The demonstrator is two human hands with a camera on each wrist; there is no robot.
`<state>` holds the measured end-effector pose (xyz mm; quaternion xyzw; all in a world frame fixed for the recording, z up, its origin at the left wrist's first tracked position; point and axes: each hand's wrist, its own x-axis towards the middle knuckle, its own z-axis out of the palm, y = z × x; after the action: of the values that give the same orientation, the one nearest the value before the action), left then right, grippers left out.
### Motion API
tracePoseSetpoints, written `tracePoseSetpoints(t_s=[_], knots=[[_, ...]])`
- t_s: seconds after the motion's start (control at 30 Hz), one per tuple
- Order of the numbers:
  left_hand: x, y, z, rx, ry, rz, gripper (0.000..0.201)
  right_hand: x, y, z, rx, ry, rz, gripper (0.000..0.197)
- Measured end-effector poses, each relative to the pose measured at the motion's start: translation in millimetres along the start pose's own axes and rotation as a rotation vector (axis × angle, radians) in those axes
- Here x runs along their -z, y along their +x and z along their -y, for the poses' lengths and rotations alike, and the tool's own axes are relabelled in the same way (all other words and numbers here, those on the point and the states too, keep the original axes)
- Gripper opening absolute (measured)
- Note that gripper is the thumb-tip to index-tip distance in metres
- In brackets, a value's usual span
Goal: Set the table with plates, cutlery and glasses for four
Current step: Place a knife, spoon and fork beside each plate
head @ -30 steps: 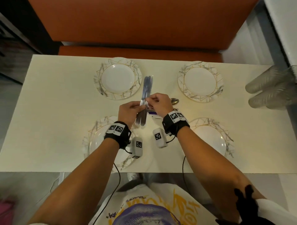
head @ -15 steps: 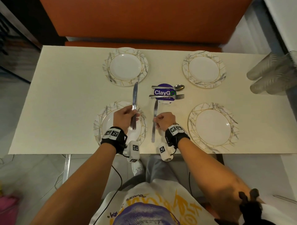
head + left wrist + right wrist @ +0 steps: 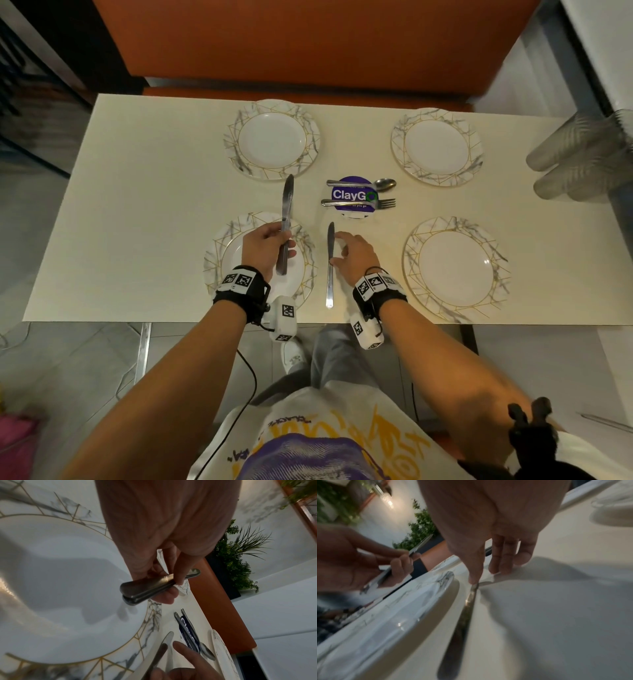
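Note:
My left hand (image 3: 286,245) grips a stack of at least two table knives (image 3: 287,202) by the handles (image 3: 142,589), above the near-left plate (image 3: 219,253). Their blades point away from me. Another knife (image 3: 330,274) lies flat on the table just right of that plate, blade away from me. My right hand (image 3: 342,248) sits beside it with its fingers spread. In the right wrist view the thumb tip touches this knife (image 3: 462,622) and the fingers rest on the table. Three more plates stand near right (image 3: 455,267), far left (image 3: 272,138) and far right (image 3: 436,147).
A spoon (image 3: 376,184) and a fork (image 3: 370,202) lie across a purple ClayGo disc (image 3: 354,195) at the table's middle. Clear ribbed glasses (image 3: 579,154) are at the right edge. An orange bench runs behind the table.
A second ago both hands held the knife bundle at mid-table. One knife now lies beside the near-left plate, and my right hand has let go of it. My left hand keeps the others.

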<state>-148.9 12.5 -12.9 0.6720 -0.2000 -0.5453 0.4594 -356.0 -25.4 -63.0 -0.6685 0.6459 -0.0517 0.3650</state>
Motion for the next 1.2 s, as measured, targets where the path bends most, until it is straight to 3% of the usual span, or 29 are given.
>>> tracePoseSetpoints(t_s=[0.1,0.67,0.83,1.03,1.2], knots=[[-1.7,0.4,-1.8,0.014,-0.012,-0.013,0.011,-5.5,1.7,-4.0,0.027,-0.061,0.079,0.069],[-10.3,-3.8,-2.5,0.009,0.014,-0.012,0.017,-11.6,-5.2,-5.1,0.08,-0.064,0.108,0.069],[-18.1,-5.6,-1.1,0.001,0.066,-0.007,0.019,3.7,-9.2,-0.6,0.07,0.087,-0.047,0.062],[-49.3,-10.1,-3.9,0.015,0.116,0.046,0.017,36.8,-11.1,12.6,0.069,0.297,-0.173,0.032],[-95.9,-22.4,-9.2,0.008,0.138,0.119,0.018,68.0,-6.3,11.6,0.099,0.334,-0.252,0.029]])
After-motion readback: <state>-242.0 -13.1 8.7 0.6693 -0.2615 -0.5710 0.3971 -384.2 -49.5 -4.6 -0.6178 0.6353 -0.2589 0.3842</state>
